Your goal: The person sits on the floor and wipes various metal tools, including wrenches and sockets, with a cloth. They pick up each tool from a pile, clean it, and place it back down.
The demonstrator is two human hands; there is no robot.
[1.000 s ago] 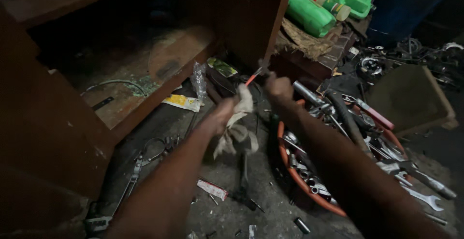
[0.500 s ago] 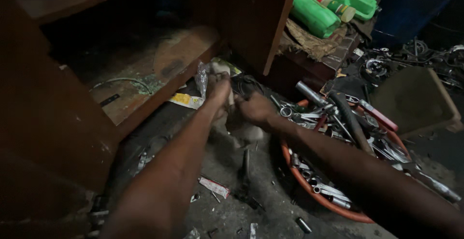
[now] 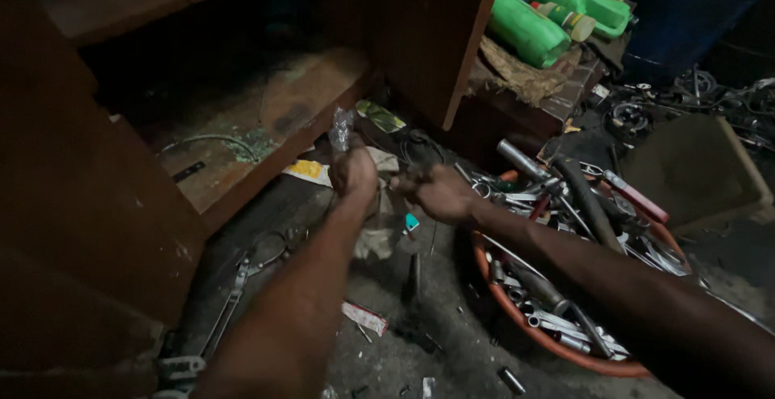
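My left hand (image 3: 353,174) is closed around a crumpled clear plastic bag (image 3: 341,127) that sticks up from its fist, just in front of the low wooden shelf (image 3: 311,104). My right hand (image 3: 436,191) is beside it, a little to the right, fingers curled and pinching the edge of a dirty whitish rag (image 3: 375,237). The rag hangs down between both hands over the gritty floor. A small blue piece (image 3: 412,221) shows just under the right hand; I cannot tell whether it is held.
An orange basin (image 3: 557,349) with several wrenches and sockets sits under my right forearm. Green plastic bottles (image 3: 529,31) lie on a bench behind it. A long metal tool (image 3: 234,286) and a yellow packet (image 3: 307,171) lie on the floor. Tangled wires (image 3: 646,112) are at the right.
Both hands moved away from me toward the shelf edge with the rag. The left hand now holds the clear plastic bag up, and the rag hangs lower between the hands.
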